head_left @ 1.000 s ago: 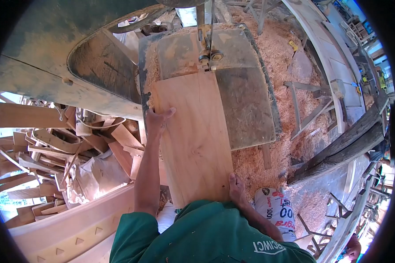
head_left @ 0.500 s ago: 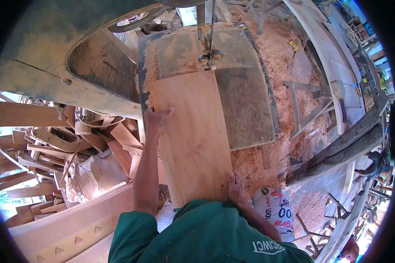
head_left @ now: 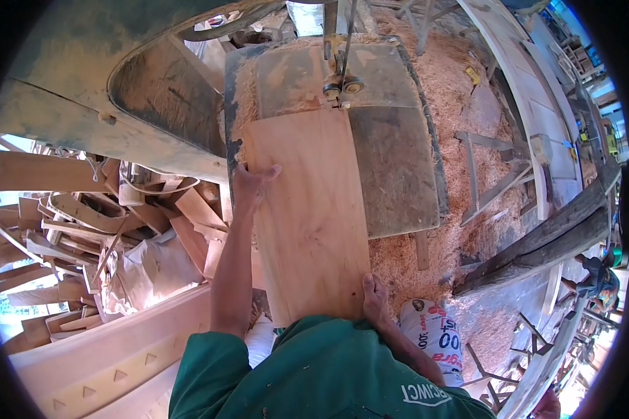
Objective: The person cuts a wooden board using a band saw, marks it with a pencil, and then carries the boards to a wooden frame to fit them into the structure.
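A wide, flat wooden board (head_left: 309, 216) lies partly on the bandsaw table (head_left: 395, 171) and reaches back to my green shirt. Its far right corner is at the bandsaw blade (head_left: 344, 63), just below the round blade guides (head_left: 342, 88). My left hand (head_left: 255, 183) grips the board's left edge, thumb on top and fingers hidden beneath. Near the close end, my right hand (head_left: 375, 297) holds the right edge, its thumb against the side and its other fingers mostly out of sight.
The saw's large frame (head_left: 56, 105) fills the upper left. Offcuts (head_left: 63, 244) are heaped at left. Sawdust (head_left: 433, 258) covers the floor at right, with a printed sack (head_left: 433, 335) near my right arm. A heavy timber (head_left: 538, 244) and another person (head_left: 597, 279) are farther right.
The view has shifted slightly, so the saw table appears a little farther right. Both hands keep their hold on the board, whose far end stays by the blade.
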{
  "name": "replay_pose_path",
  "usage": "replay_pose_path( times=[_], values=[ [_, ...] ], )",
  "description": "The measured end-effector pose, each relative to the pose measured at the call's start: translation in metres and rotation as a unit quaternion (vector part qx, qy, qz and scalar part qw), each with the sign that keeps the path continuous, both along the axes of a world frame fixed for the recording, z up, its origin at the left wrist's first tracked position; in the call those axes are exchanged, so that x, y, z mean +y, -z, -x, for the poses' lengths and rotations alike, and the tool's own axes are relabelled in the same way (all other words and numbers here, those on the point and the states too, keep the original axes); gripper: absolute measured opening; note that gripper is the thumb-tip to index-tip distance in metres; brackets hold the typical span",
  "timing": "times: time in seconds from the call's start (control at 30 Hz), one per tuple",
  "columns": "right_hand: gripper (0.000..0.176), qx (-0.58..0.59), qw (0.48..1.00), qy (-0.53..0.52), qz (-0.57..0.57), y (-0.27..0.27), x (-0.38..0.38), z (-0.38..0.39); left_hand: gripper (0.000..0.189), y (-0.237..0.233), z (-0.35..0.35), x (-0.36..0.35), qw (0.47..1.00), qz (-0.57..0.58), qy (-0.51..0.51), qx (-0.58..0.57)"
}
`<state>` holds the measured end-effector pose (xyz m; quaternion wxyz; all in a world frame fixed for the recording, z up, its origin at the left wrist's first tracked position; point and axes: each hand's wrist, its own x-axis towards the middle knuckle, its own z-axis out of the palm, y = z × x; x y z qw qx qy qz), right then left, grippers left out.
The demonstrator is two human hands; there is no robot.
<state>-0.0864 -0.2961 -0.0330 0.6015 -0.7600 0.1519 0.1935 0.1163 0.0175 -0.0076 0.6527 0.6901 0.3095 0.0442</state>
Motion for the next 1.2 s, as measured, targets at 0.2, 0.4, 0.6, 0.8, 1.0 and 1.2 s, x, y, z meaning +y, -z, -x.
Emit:
replay_pose_path(
  times=[0.2, 0.4, 0.6, 0.8, 1.0, 1.2],
  values=[
    [0.053, 0.02, 1.0, 0.008, -0.003, 0.009, -0.002, 0.004, 0.061, -0.007, 0.003, -0.003, 1.0, 0.002, 0.015, -0.004],
    [0.05, 0.023, 1.0, 0.006, -0.019, -0.006, -0.009, 0.007, 0.078, -0.024, 0.019, -0.023, 0.965, -0.242, 0.024, 0.095],
    [0.044, 0.022, 0.998, 0.038, -0.047, 0.002, -0.035, 0.032, 0.081, 0.006, 0.041, -0.06, 0.903, -0.419, 0.02, 0.091],
    [0.044, 0.013, 0.997, 0.032, 0.074, 0.005, -0.097, 0.029, 0.08, -0.004, 0.036, -0.11, 0.916, -0.375, 0.135, 0.048],
    [0.044, -0.021, 0.994, 0.05, 0.096, 0.035, -0.171, 0.01, 0.073, 0.026, 0.02, -0.146, 0.885, -0.427, 0.178, -0.044],
    [0.043, -0.074, 0.991, 0.089, 0.074, 0.017, -0.159, -0.005, 0.072, 0.033, 0.007, -0.149, 0.87, -0.455, 0.178, -0.064]
  ],
)
